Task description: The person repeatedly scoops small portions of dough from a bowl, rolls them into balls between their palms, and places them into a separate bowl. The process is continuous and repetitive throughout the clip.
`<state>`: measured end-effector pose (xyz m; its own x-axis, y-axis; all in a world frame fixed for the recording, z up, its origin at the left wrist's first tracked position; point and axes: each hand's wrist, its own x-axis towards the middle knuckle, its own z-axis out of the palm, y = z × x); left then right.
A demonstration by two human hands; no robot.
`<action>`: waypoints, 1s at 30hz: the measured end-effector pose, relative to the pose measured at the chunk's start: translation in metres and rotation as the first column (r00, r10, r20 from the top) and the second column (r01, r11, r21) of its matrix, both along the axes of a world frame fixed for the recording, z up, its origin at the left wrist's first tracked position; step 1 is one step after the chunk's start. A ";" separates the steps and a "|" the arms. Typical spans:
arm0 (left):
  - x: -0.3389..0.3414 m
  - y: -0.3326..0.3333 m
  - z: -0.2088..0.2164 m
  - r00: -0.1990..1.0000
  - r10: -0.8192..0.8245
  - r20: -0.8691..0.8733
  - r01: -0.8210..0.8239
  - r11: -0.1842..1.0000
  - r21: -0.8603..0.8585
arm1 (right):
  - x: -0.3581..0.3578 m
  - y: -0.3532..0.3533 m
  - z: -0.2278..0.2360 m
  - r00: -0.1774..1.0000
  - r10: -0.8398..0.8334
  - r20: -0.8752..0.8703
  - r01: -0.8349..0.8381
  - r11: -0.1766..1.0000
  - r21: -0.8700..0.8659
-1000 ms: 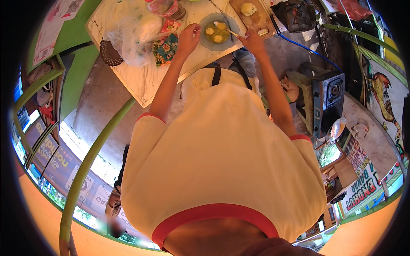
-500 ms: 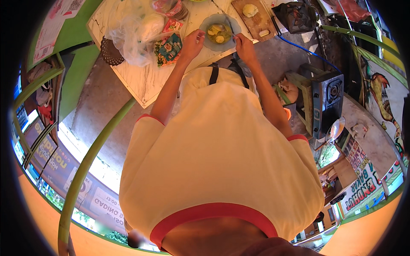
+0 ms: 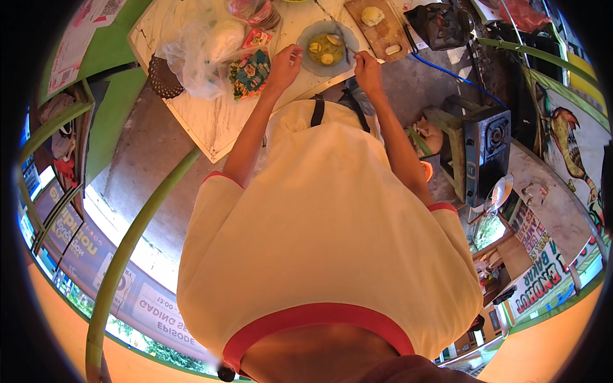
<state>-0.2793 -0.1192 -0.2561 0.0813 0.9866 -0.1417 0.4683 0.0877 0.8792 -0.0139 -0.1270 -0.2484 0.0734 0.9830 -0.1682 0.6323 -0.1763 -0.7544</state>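
At eight o'clock of the bowl [image 3: 313,29], the left hand [image 3: 285,66] is loosely curled, seemingly empty. The bowl, by the table's [image 3: 211,124] six-o'clock edge, could slide or slop its yellow contents [image 3: 324,51] if unbraced while the separate right hand [image 3: 369,71], pinching the spoon [image 3: 334,39] at four o'clock, pushes hard.

- Clear plastic bag [image 3: 191,64], crumpled on the table [image 3: 214,124]
- Brown perforated object [image 3: 164,80] at the table's edge
- Black bag [image 3: 437,27] near a blue hose [image 3: 458,79]
- Stove [image 3: 485,153] at right
- Green pole [image 3: 135,226] at left
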 end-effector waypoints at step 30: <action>-0.003 -0.001 -0.003 0.999 -0.034 -0.007 0.033 0.998 -0.049 | 0.031 -0.023 0.002 1.000 0.001 0.010 -0.001 1.000 0.000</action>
